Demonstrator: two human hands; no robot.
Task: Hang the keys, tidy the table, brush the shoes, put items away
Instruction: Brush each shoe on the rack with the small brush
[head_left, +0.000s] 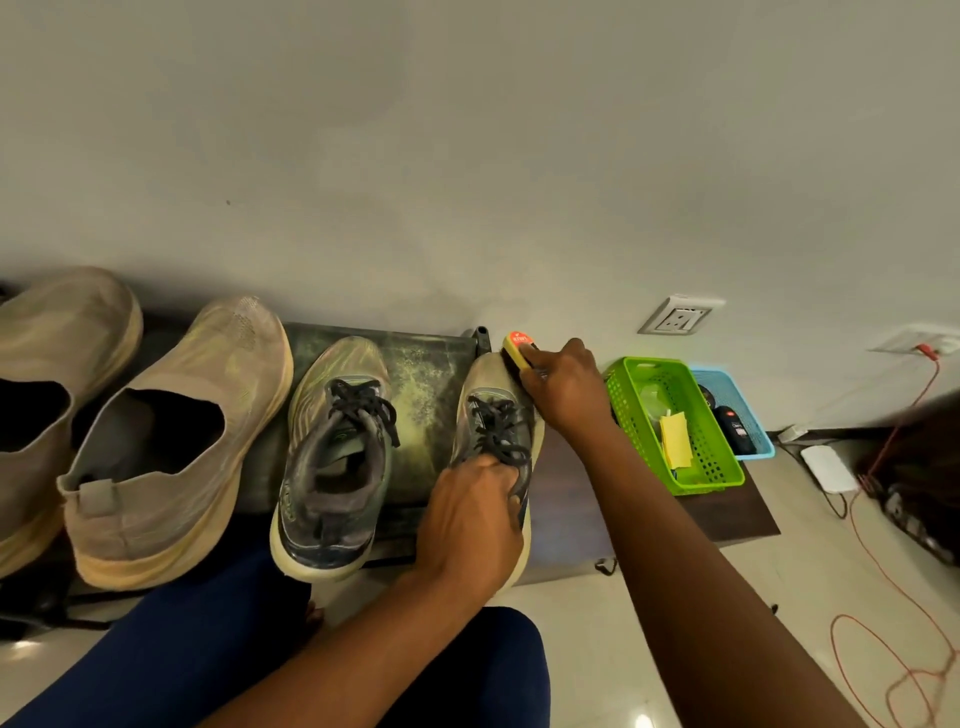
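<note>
Shoe brushing under way, not finished. Right hand (563, 395) closed around a yellow brush (519, 351) with a red label, pressed against the toe of the right sneaker (493, 415), far end. Left hand (475, 512) gripping the same sneaker at the heel collar, near end, just below the black laces, to keep it steady. Left sneaker (332, 457) of the pair resting alone on the dark, dusty-looking mat (431, 379); whether already brushed, impossible to tell. Further left, 2 beige slip-on shoes (171, 441), knitted fabric, thick pale soles, probably waiting for the brush as well.

To the right, on a dark wooden board: a green basket (675, 423) of perforated plastic holding yellow paper, and just behind it a blue basket (740, 410) holding a black object, too small to identify. Probably part of the tidying, but not certain. Keys and hook not in view, so nothing to say about hanging.

Sneakers: grey mesh upper with greenish tint, padded collar, curved cream sole. Brush: small, oblong, hard body; bristles hidden against the shoe. Orange cable (883, 571) lying loose on the glossy tiled floor, far right.
</note>
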